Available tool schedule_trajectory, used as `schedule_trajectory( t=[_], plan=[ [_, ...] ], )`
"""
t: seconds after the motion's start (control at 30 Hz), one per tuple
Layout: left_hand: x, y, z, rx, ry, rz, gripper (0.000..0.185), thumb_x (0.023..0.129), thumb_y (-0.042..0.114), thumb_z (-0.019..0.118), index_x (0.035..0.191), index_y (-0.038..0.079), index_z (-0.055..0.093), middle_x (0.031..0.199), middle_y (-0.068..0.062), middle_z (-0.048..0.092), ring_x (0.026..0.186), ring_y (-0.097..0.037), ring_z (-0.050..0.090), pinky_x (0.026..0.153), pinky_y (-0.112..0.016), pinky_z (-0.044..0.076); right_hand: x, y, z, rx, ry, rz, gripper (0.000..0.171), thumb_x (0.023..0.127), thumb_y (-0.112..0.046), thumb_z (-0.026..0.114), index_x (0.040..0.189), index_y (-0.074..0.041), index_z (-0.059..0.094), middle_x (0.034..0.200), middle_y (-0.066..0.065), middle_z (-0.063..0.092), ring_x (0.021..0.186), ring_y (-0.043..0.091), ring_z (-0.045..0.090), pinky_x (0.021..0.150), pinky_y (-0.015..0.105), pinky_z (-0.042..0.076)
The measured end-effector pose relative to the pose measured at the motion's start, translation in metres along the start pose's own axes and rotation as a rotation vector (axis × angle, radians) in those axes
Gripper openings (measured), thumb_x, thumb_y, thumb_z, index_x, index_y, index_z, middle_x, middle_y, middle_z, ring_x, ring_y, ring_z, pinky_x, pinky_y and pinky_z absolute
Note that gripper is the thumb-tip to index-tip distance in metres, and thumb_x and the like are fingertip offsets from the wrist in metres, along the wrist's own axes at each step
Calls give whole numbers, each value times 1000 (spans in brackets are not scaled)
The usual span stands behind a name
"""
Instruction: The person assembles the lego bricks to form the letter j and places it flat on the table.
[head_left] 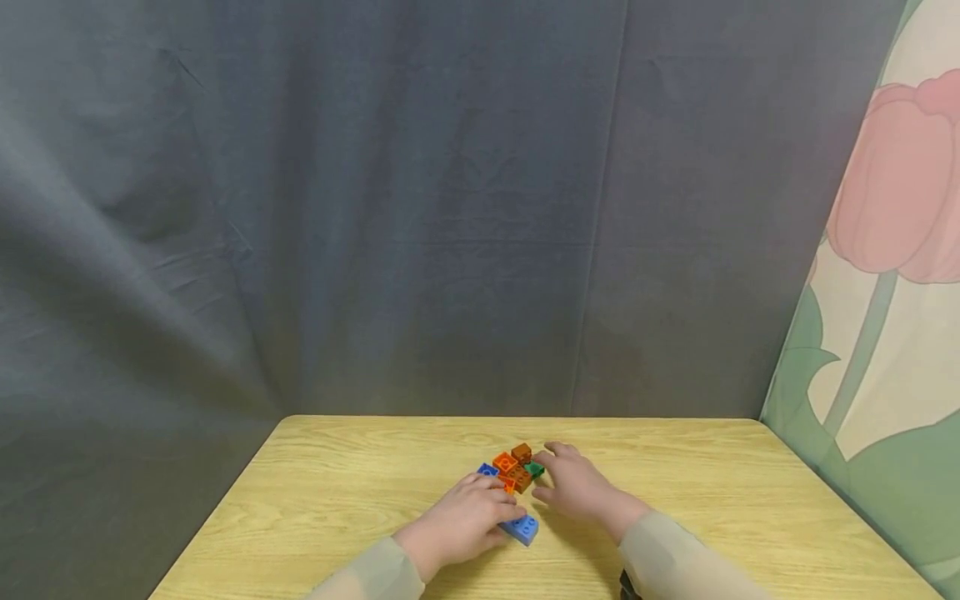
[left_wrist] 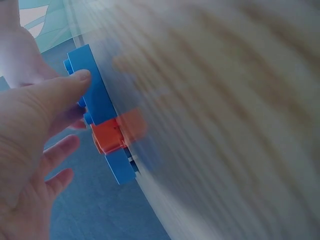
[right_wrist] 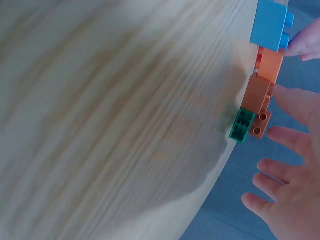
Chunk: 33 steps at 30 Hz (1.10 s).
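Several toy building bricks lie in a small cluster on the table. My left hand (head_left: 467,515) pinches the long light blue brick (head_left: 524,530) at the near end; in the left wrist view its thumb lies against the side of this brick (left_wrist: 94,90). Beyond it are an orange brick (head_left: 506,462), a dark blue brick (head_left: 487,470), brown bricks (head_left: 519,477) and a green brick (head_left: 535,469). My right hand (head_left: 579,485) is beside the green and brown bricks, fingers spread. In the right wrist view its thumb is close to a brown brick (right_wrist: 255,93); contact cannot be told.
The light wooden table (head_left: 337,500) extends around the bricks on every side. A dark grey cloth (head_left: 450,208) hangs behind and to the left. On the right is a curtain with a pink tulip (head_left: 888,179). A small black object (head_left: 628,585) shows beneath the right sleeve.
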<state>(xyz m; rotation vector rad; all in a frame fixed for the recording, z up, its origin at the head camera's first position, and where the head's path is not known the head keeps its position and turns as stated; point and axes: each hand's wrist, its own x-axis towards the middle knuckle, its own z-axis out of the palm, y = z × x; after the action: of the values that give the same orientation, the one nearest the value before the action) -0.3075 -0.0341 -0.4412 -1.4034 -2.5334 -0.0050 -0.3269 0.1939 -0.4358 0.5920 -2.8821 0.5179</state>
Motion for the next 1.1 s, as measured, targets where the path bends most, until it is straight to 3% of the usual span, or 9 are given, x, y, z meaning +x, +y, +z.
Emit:
schedule_trajectory(
  t=[0.1, 0.2, 0.27, 0.47, 0.8, 1.1],
  plan=[
    [1, 0, 0, 9, 15, 8, 43, 87, 37, 76, 129, 30, 67, 123, 17, 63, 119, -11, 52, 103, -38, 39, 6, -4, 3, -13, 62, -26, 40, 84, -20, 80, 118, -3, 68, 114, 16, 60, 106, 34, 54, 89, 51, 47],
    [1, 0, 0, 28, 46, 24, 39, 86, 36, 77, 124, 30, 70, 118, 16, 65, 114, -9, 54, 102, -36, 40, 12, -6, 7, -38, 111, -43, 29, 80, -14, 82, 105, -4, 71, 92, 5, 58, 86, 23, 51, 76, 43, 48],
    [1, 0, 0, 36, 60, 31, 36, 85, 34, 78, 121, 30, 71, 116, 15, 65, 112, -9, 55, 102, -37, 40, 15, -8, 10, -40, 128, -46, 26, 77, -12, 83, 99, -4, 72, 87, 3, 57, 81, 22, 50, 72, 41, 47],
    [0, -2, -1, 12, 46, 3, 34, 84, 28, 80, 117, 31, 73, 110, 13, 64, 112, -12, 55, 103, -41, 41, 21, -14, 16, 16, 97, -12, 29, 76, -15, 85, 98, -2, 72, 92, 9, 62, 86, 26, 55, 76, 45, 50],
    [3, -4, 2, -30, 6, -43, 32, 85, 28, 80, 117, 30, 73, 98, 13, 61, 100, -8, 55, 97, -37, 44, 28, -16, 23, -3, 51, 54, 29, 79, -20, 83, 100, -5, 70, 90, 4, 59, 82, 21, 52, 75, 42, 50],
    [4, -5, 1, -71, -22, -89, 32, 86, 31, 79, 117, 31, 74, 91, 15, 58, 87, -6, 50, 83, -30, 43, 26, -17, 22, 16, 51, 53, 29, 78, -9, 80, 105, -4, 70, 89, 3, 56, 79, 19, 50, 72, 40, 49]
  ],
)
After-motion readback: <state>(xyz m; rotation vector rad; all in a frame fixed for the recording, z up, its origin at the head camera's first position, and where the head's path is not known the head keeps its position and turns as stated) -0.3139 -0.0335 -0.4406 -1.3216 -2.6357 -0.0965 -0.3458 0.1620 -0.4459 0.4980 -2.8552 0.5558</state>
